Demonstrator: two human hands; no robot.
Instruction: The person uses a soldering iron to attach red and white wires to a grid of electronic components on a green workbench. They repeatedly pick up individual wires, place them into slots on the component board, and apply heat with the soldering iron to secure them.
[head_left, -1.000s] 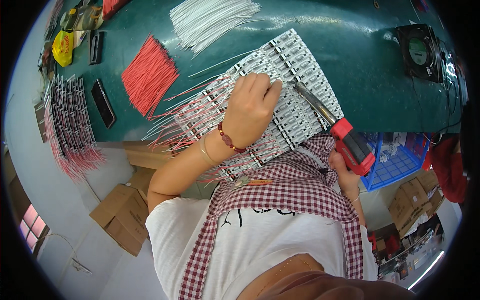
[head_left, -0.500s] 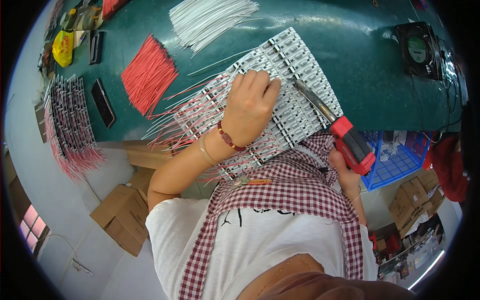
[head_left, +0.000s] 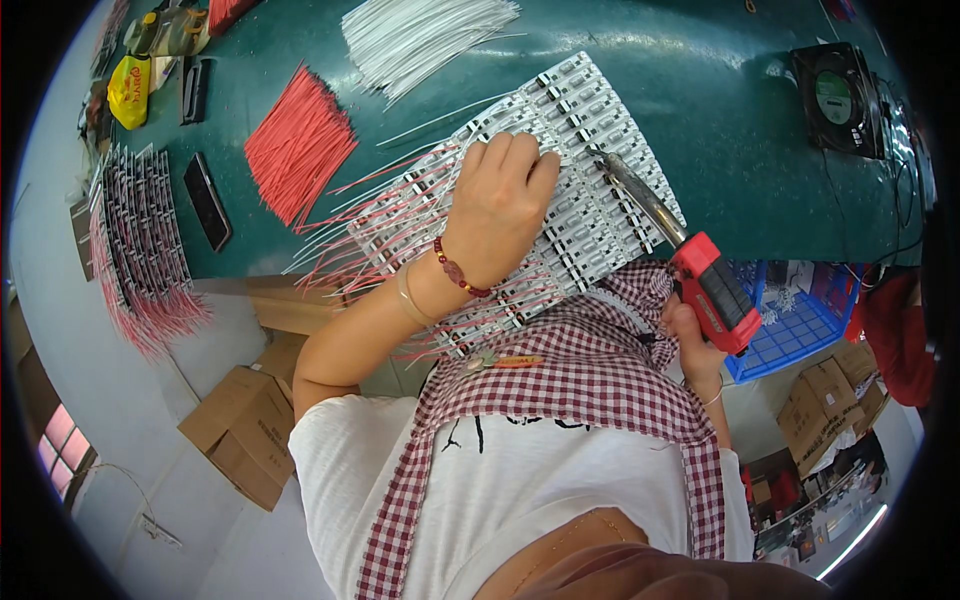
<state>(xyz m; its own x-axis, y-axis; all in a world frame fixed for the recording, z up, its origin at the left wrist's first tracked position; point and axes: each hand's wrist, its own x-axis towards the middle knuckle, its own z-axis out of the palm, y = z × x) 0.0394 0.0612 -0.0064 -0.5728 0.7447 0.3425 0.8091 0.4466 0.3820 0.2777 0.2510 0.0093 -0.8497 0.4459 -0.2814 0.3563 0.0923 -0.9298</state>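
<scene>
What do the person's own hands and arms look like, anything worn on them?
The left hand is ungloved, with a dark red beaded bracelet at the wrist and a plain pale bangle farther up; a short white sleeve covers that upper arm. The right hand, also ungloved, has a thin wristband.

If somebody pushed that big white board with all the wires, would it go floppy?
The white board would probably stay stiff, since its edges look straight and it lies flat. It may slide easily, because it looks thin. Its red and white wires would likely wobble and tangle: they're skinny, and their loose ends fan out and cross.
</scene>
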